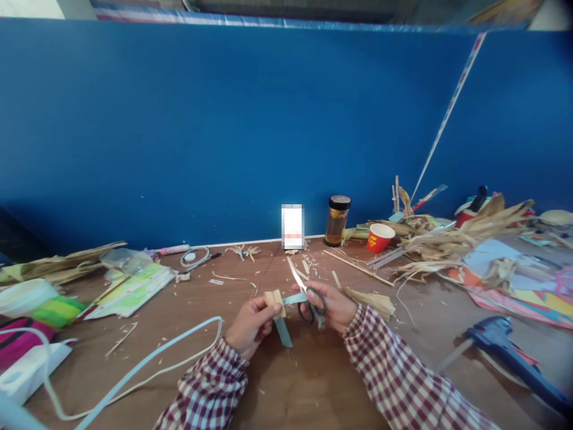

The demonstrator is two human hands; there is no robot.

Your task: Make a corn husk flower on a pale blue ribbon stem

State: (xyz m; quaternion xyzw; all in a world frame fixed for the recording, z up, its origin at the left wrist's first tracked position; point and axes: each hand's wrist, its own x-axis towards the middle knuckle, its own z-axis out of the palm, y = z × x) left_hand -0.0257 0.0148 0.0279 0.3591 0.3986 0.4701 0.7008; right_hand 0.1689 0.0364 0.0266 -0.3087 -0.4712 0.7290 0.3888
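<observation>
My left hand [251, 323] pinches a small pale corn husk piece [274, 300] between thumb and fingers. A blue-green strip [283, 333] hangs below that piece, and a lighter end of what seems the same strip reaches right toward the scissors. In my right hand [336, 306] are black-handled scissors [312, 303], their blades pointing up and away from me. The strip's right end meets my right fingers near the scissors; whether they pinch it I cannot tell. Both hands are held just above the brown table [286, 388].
A hot glue gun [505, 346] lies at the right, near dried husks [465, 245] and coloured paper [496, 263]. A lidded jar [336, 222] and red paper cup [380, 238] stand at the back. White cables [152, 352] loop at left. A blue partition [224, 131] closes the far side.
</observation>
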